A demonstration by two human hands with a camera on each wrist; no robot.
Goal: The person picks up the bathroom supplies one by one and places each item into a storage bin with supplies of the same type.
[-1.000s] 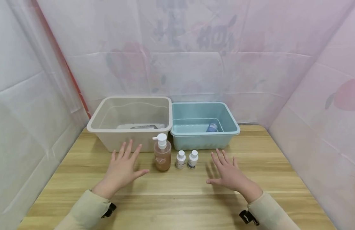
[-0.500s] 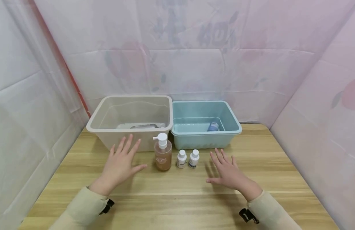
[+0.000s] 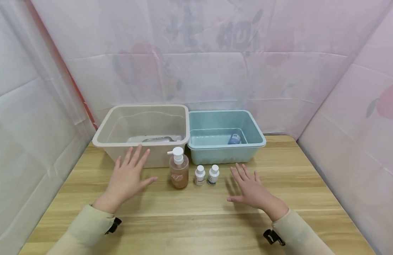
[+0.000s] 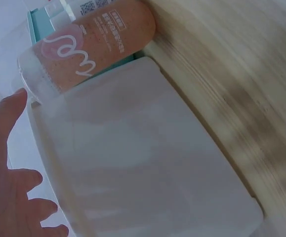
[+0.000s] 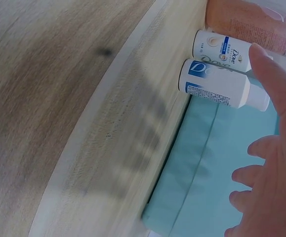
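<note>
So the pump bottle (image 3: 179,173) full of peachy liquid stands upright on the wooden table (image 3: 196,219), right in front of where the beige bin (image 3: 142,143) and the teal bin (image 3: 226,146) meet. Just to its right are two small white bottles (image 3: 206,175), side by side and nearly touching each other.

The left hand (image 3: 126,179) hovers flat with fingers spread, holding nothing, a little left of the pump bottle and close to the beige bin's front wall. The right hand (image 3: 252,191) is the same deal, fingers straight and splayed, empty, near the small bottles but clear of them.

What I'd worry about: that pump bottle is tall and top-heavy looking, so a sideways brush from the left thumb could tip it straight into the little ones, and those would probably go down like dominoes. Same from the other side if the right hand sweeps in low. The pump head might also squirt if it gets pressed. There's already a blue-labelled bottle (image 3: 234,139) lying in the teal bin.
</note>
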